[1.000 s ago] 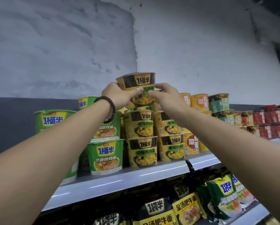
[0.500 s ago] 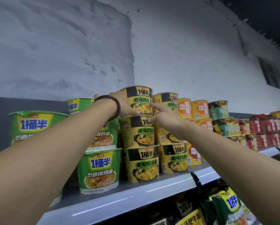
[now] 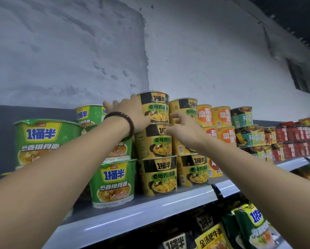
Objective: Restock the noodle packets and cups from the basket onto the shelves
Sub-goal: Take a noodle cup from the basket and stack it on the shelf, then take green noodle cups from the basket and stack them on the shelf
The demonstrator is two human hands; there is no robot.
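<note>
A yellow and black noodle cup [image 3: 155, 108] stands on top of a stack of yellow cups [image 3: 157, 175] on the upper shelf [image 3: 150, 211]. My left hand [image 3: 130, 114], with a dark bead bracelet on the wrist, rests against the top cup's left side, thumb on its lower front and fingers stretched out behind it. My right hand [image 3: 183, 126] hovers just right of the stack at the level of the middle cup's rim. Its fingers are loosely curled and hold nothing. No basket is in view.
Green cups [image 3: 112, 182] stand left of the stack, with a second yellow stack [image 3: 192, 169] to its right. Orange cups [image 3: 220, 115], dark green cups [image 3: 242, 115] and red packs [image 3: 294, 139] run further right. Noodle packets [image 3: 213, 238] fill the lower shelf. A grey wall rises behind.
The yellow cup, held up by both hands a second ago, now sits on top of the stack. My right hand has let go and drawn back a little; my left hand lies flat against it.
</note>
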